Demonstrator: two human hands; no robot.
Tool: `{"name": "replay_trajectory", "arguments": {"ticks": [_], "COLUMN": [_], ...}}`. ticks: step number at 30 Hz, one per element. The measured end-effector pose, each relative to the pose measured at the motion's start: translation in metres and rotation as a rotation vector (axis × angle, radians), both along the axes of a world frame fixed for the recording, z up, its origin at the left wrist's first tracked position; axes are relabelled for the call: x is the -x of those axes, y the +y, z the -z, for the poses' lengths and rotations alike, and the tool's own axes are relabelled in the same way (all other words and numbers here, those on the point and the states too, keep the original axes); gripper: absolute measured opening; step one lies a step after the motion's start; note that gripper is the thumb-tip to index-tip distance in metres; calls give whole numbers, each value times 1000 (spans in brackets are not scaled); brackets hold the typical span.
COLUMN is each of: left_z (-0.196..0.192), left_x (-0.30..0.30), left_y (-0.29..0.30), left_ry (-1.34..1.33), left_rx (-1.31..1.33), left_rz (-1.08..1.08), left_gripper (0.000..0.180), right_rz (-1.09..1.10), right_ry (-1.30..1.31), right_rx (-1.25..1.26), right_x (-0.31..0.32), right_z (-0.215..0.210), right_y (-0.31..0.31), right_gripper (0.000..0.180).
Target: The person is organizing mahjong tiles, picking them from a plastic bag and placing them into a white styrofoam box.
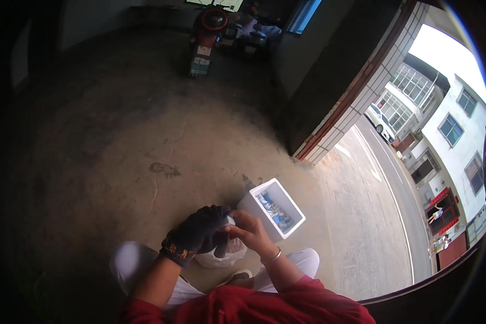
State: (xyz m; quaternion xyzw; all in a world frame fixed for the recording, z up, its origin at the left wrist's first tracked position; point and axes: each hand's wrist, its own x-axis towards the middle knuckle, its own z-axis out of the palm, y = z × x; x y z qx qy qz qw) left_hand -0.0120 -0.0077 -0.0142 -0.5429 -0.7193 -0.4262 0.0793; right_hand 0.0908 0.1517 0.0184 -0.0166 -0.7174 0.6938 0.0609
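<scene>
My left hand (198, 229), in a dark glove, is closed round a small pale piece (230, 221) whose kind I cannot make out. My right hand (249, 231), bare with a bangle at the wrist, pinches the same piece from the other side. Glove and fingers hide most of it. Just beyond my right hand stands a white foam box (287, 197) with no lid on it, holding several small white, grey and blue pieces (274, 210). Below my hands, between my knees, rests a whitish translucent plastic bag (220, 260), partly covered by the glove.
Around me spreads a worn concrete floor (119, 178) with cracks and a dark stain. A red motorbike (205, 46) stands at the far wall beside other vehicles in shadow. To the right, a tiled doorway pillar (356, 102) borders the road (386, 162), where a white car (379, 123) is parked.
</scene>
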Motion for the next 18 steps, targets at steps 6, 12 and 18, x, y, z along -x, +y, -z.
{"name": "replay_trajectory", "arguments": {"ticks": [6, 12, 18], "left_z": [11, 8, -32], "left_x": [-6, -5, -18], "left_y": [7, 1, 6], "left_ry": [26, -755, -1200], "left_rx": [243, 148, -7], "left_rz": [-29, 143, 97], "left_gripper": [22, 23, 19], "right_rz": [61, 20, 62], "right_ry": [122, 90, 10], "right_rx": [-560, -623, -302], "right_x": [0, -2, -2], "right_z": [-3, -14, -13], "right_y": [2, 2, 8], "right_gripper": [36, 36, 37]}}
